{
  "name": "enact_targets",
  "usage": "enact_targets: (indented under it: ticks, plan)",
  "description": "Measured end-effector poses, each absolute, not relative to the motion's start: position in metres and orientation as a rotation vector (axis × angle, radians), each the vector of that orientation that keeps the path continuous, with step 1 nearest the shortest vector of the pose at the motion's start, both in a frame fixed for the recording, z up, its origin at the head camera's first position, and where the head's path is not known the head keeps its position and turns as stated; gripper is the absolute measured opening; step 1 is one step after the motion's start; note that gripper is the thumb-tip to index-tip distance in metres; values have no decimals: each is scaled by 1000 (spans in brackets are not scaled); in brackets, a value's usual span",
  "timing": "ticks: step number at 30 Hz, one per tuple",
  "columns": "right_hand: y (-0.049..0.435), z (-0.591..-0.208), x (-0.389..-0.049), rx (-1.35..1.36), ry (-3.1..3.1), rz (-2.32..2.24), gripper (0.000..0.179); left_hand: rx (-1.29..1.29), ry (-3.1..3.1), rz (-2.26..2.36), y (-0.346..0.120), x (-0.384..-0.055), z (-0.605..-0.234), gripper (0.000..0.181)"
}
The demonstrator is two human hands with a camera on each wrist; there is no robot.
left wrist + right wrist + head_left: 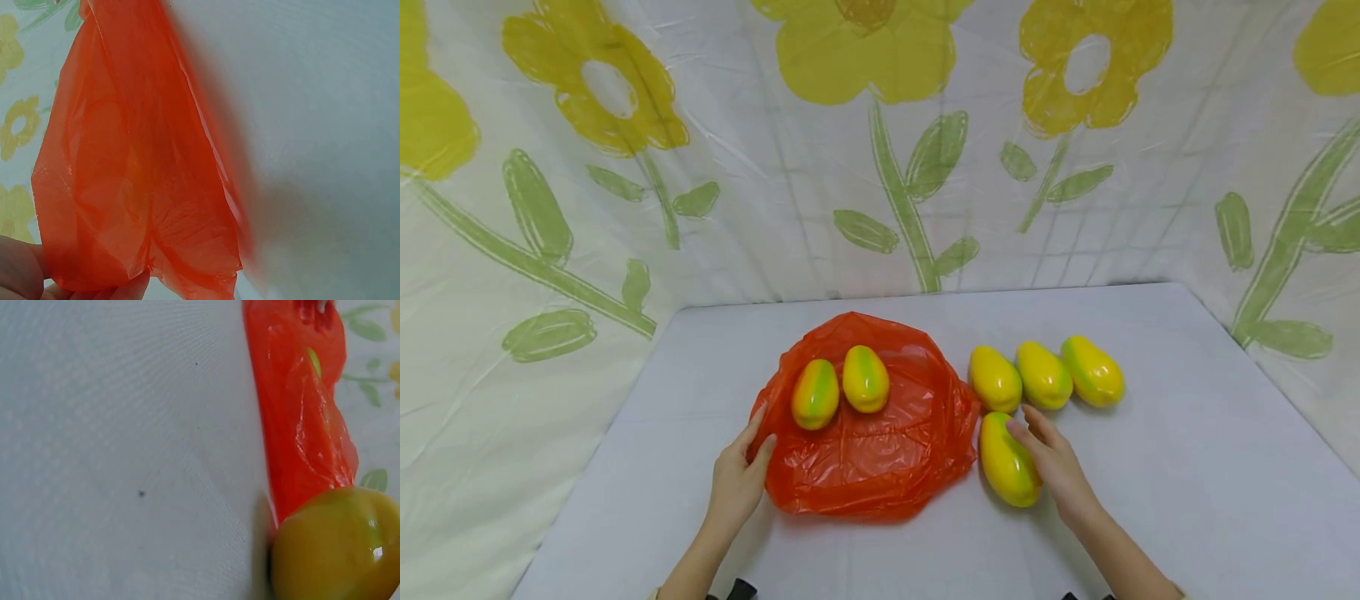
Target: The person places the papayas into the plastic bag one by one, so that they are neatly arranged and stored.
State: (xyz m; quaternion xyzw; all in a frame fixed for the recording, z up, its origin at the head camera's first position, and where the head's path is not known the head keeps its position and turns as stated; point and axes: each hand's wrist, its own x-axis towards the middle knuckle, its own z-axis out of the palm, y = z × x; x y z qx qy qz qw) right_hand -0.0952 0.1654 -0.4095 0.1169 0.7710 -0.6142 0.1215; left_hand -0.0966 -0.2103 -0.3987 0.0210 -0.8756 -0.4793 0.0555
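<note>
My left hand (737,481) pinches the left rim of a red plastic bag (880,454), thumb on the inner side. Its fingertips (128,289) show along the bag's edge in the left wrist view. The bag's mouth is spread wide, with two yellow-green papayas (816,395) (866,379) in it. Another papaya (1011,460) lies just right of the bag. Against its upper right side is my right hand (1057,464), fingers loosely extended and not wrapped round it. In the right wrist view that papaya (337,547) sits before the bag, and the right fingers are out of sight.
Three more papayas (996,379) (1043,375) (1093,372) lie in a row behind the right hand. Everything rests on a white-covered table (1195,467). A flower-printed curtain (760,208) hangs behind it.
</note>
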Motion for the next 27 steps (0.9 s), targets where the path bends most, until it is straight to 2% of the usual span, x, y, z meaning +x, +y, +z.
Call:
enact_targets:
  ticks: [27]
  plan:
    - [157, -418, -93, 348, 2291, -1756, 70, 59, -2649, -1451, -210, -96, -399, 48]
